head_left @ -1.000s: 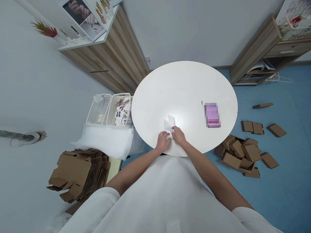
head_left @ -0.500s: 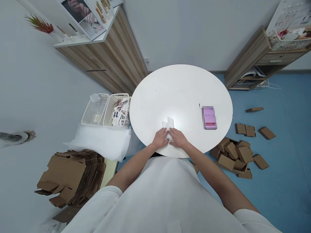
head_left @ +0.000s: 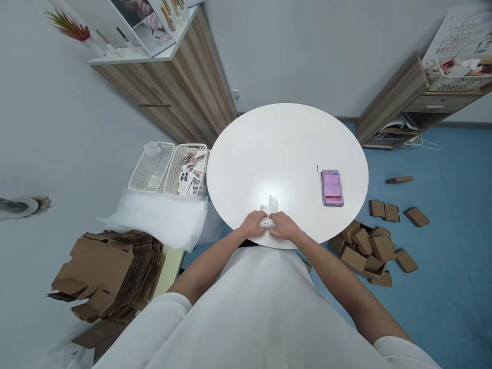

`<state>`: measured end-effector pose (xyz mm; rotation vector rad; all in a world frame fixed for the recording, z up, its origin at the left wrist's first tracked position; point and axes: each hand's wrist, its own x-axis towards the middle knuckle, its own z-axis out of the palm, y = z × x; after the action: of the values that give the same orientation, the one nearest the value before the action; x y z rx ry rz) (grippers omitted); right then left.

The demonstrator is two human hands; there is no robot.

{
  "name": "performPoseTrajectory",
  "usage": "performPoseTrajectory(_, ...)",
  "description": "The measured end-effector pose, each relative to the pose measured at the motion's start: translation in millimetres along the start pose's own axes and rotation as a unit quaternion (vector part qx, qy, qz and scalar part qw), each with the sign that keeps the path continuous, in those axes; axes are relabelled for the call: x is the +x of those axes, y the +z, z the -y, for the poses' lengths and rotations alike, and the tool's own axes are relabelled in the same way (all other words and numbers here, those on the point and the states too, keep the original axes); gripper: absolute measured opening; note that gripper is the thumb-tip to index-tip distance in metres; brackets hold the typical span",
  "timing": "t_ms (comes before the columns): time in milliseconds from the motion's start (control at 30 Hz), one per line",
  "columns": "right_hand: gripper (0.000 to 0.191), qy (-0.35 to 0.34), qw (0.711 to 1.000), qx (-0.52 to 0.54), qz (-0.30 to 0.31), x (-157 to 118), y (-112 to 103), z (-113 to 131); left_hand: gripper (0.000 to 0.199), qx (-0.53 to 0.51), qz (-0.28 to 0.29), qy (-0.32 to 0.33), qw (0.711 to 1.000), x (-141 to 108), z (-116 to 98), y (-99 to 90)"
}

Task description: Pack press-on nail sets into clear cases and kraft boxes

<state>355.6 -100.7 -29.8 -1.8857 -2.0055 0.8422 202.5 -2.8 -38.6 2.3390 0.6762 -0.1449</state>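
Observation:
Near the front edge of the white round table, a small bundle of white, thin wrapping sheet lies between my two hands. My left hand grips its left side with fingers curled in. On the right side, my right hand is closed on it the same way. One end of the sheet sticks up past my fingertips. Whatever the sheet may enclose is hidden. Farther right on the table lies a purple box, its face blurred.
Left of the table stand two white baskets, one with printed cards. White sheets are stacked below them, beside flattened cardboard boxes. Folded brown boxes pile up on the floor at right. Wooden cabinets stand behind.
My fingers have curled in from lying flatter over the white sheet. The bundle now looks more folded up and sits slightly nearer the table's front edge. The view has shifted slightly.

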Motion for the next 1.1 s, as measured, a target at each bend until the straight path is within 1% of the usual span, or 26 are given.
performPoseTrajectory(67, 0.032, 0.019, 0.999, 0.041, -0.01, -5.2, 1.9, 2.3, 0.036, -0.031, -0.01, -0.009, 0.999, -4.1, -0.9, 3.1)
performPoseTrajectory(133, 0.027, 0.042, 0.996, 0.08, -0.016, -4.7, 0.9, 3.0, 0.031, -0.059, -0.029, -0.025, 0.998, -4.2, -2.3, 3.6)
performPoseTrajectory(200, 0.021, 0.071, 0.99, 0.117, -0.018, 0.3, -2.6, 1.8, 0.026, -0.09, -0.041, -0.062, 0.993, -0.7, -3.6, 1.5)
performPoseTrajectory(267, 0.019, 0.108, 0.983, 0.15, -0.018, 7.2, -6.8, -1.1, 0.021, -0.134, -0.038, -0.106, 0.984, 4.2, -4.2, -1.6)
performPoseTrajectory(367, 0.023, 0.163, 0.967, 0.195, -0.031, 17.0, -9.8, -6.8, 0.018, -0.2, -0.044, -0.15, 0.967, 9.9, -3.1, -4.2)
performPoseTrajectory(500, 0.034, 0.221, 0.941, 0.241, -0.086, 25.4, -2.7, -11.0, 0.029, -0.254, -0.114, -0.2, 0.939, 14.5, 0.0, 0.0)
performPoseTrajectory(600, 0.044, 0.263, 0.927, 0.228, -0.141, 27.0, 8.4, -9.0, 0.029, -0.263, -0.147, -0.237, 0.924, 19.2, 0.8, 3.3)
performPoseTrajectory(700, 0.049, 0.261, 0.928, 0.179, -0.196, 23.4, 19.0, -5.7, 0.023, -0.245, -0.147, -0.264, 0.921, 24.9, -0.2, 2.5)
performPoseTrajectory(767, 0.047, 0.248, 0.936, 0.137, -0.209, 19.5, 23.5, -5.1, 0.023, -0.222, -0.151, -0.275, 0.923, 28.5, -1.1, 0.8)
performPoseTrajectory(900, 0.037, 0.23, 0.954, 0.1, -0.162, 15.0, 24.9, -7.9, 0.029, -0.184, -0.17, -0.298, 0.921, 35.1, -1.4, 0.2)
performPoseTrajectory(1000, 0.036, 0.229, 0.959, 0.1, -0.137, 16.4, 20.3, -11.2, 0.036, -0.203, -0.161, -0.325, 0.91, 40.0, 0.2, 0.4)
performPoseTrajectory(1100, 0.035, 0.232, 0.957, 0.119, -0.128, 17.5, 13.3, -14.6, 0.035, -0.233, -0.145, -0.351, 0.895, 44.2, 2.6, -2.0)
